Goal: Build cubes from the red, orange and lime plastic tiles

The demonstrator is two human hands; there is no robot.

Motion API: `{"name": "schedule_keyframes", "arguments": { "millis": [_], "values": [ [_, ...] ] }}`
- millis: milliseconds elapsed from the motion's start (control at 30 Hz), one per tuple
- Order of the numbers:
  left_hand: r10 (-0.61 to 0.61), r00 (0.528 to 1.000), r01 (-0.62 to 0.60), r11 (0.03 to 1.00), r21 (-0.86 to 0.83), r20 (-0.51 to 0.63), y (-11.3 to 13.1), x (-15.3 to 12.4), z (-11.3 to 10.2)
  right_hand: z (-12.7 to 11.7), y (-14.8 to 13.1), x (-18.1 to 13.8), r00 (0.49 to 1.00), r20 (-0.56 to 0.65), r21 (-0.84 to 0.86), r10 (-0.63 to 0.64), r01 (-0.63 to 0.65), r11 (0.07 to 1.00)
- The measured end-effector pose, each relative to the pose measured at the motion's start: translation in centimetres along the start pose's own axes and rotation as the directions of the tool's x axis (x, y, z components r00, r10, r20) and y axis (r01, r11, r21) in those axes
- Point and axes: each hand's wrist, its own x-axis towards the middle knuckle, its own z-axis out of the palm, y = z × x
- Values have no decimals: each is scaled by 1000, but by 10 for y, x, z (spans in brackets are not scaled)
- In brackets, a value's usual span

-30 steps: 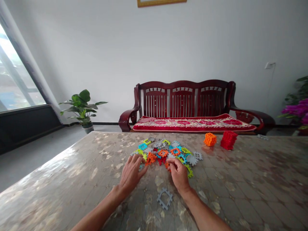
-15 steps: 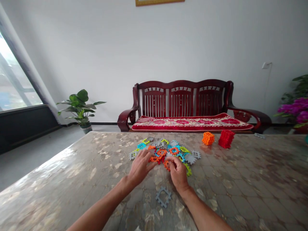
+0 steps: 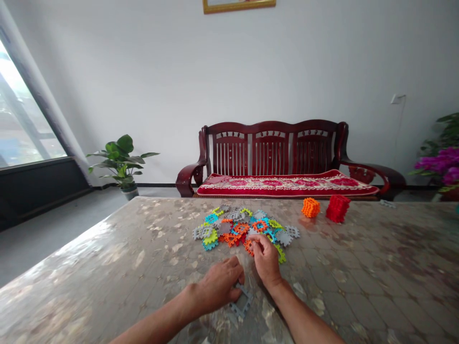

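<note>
A heap of flat interlocking square tiles [image 3: 244, 225] in grey, orange, blue, green and red lies in the middle of the marbled table [image 3: 107, 258]. My left hand [image 3: 218, 286] rests near the front edge, its curled fingers on a single grey frame tile [image 3: 242, 302] lying flat there. My right hand [image 3: 266, 258] sits at the near edge of the heap with its fingers bent, pinching at an orange tile [image 3: 248, 246]. Two built cubes stand at the back right, one orange [image 3: 310, 207] and one red [image 3: 337, 208].
A dark wooden bench [image 3: 279, 157] with a red cushion stands behind the table. A potted plant [image 3: 122, 162] is on the floor at left by the window. Purple flowers [image 3: 439, 167] are at the far right.
My left hand has pulled back from the heap toward me and come down on the lone grey tile. My right hand has stayed at the heap's near edge.
</note>
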Motion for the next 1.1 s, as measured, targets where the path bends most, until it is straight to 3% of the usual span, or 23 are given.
{"name": "schedule_keyframes", "arguments": {
  "millis": [167,333,533,733,867,1100],
  "values": [
    [-86,995,92,986,138,-47,0,6,10,-1,-2,1,1000,4,7,10,-10,1000],
    [-189,979,195,976,99,-74,-6,11,8,-2,-1,1,1000,-6,6,-3,3,1000],
    [-136,988,138,990,22,-70,3,2,0,0,1,1,1000,-18,16,-16,17,1000],
    [-146,988,136,977,164,55,21,0,-9,1,5,1,999,-18,10,-43,43,999],
    [-172,982,155,969,192,77,25,5,-11,1,8,1,999,-19,4,-50,50,999],
    [-217,973,225,968,110,-82,6,8,-5,2,7,1,998,-23,11,-65,65,998]
  ]
}}
